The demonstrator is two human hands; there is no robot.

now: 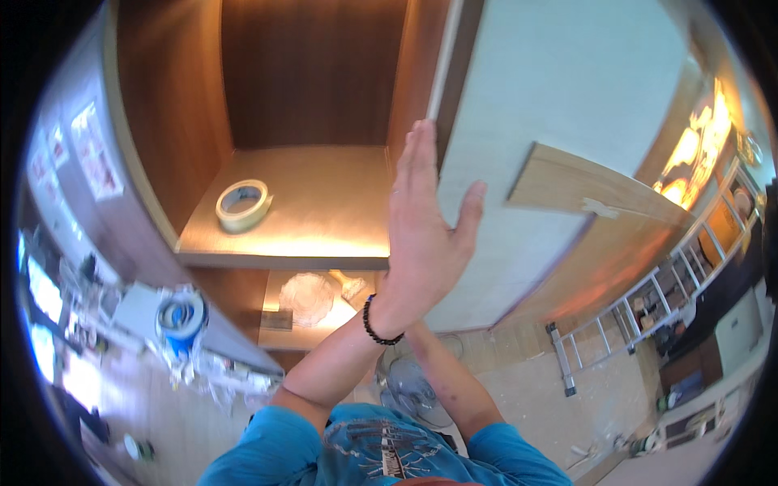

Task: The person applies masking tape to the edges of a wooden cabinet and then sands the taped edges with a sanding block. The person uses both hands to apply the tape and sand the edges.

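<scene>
Tape roll [243, 220] on shelf [328, 202], left of straight, seemingly empty left fingers [415, 166]; right fingers hidden, state unclear.

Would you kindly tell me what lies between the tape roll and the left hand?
In the head view, only the lit shelf shows between the tape roll and the left hand.

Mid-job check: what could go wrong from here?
1. The right forearm runs behind the left wrist, with the right hand out of sight, so a knock or slip there might go unnoticed.
2. The left hand is raised near the cabinet with a beaded bracelet on its wrist; the beads might snag on the shelf edge.
3. What looks like a fan sits low beyond the arms and might be bumped by a foot.
</scene>
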